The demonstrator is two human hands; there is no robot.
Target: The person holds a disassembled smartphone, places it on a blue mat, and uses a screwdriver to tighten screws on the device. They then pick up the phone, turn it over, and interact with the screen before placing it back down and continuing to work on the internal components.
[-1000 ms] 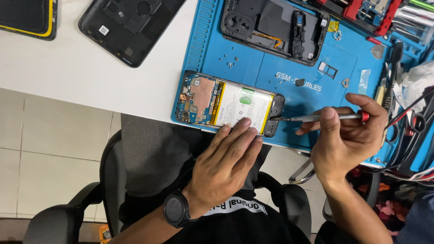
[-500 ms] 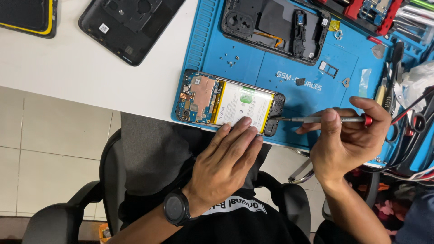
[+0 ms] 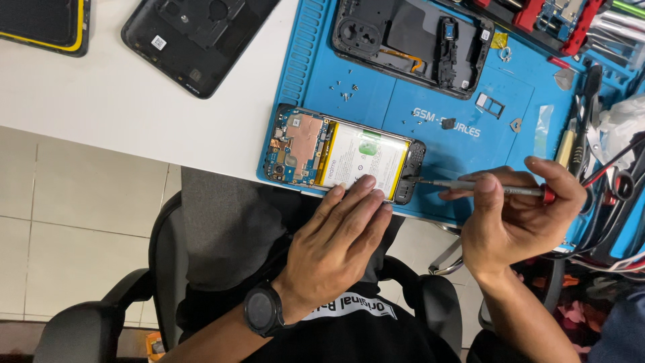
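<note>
Opened smartphone (image 3: 342, 154) lies back-up near the centre of the frame, on the lower-left corner of the blue repair mat (image 3: 443, 121), its back cover off so the white battery and the circuit board at its left end show. Left hand (image 3: 336, 245) rests flat with fingers together, fingertips pressing the phone's lower edge to pin it down; nothing is held in it. Right hand (image 3: 514, 215), right of centre, is closed around a thin precision screwdriver (image 3: 480, 186) with a red cap, the tip at the phone's right end, apparently on a screw there, too small to confirm.

Judged handling: the phone is light, stiff and flat, likely to skid on the mat unless pinned; the exposed board and battery look fragile, so best held by the frame edges, not the battery face. The screwdriver is slim and slippery, gripped along the shaft near the cap.

Second phone frame (image 3: 413, 40) sits at the top centre of the mat, a black back cover (image 3: 195, 37) on the white table (image 3: 121, 114) upper left, and tiny loose screws (image 3: 346, 91) lie on the mat above the phone. A black wristwatch (image 3: 263, 309) is on the left wrist.
</note>
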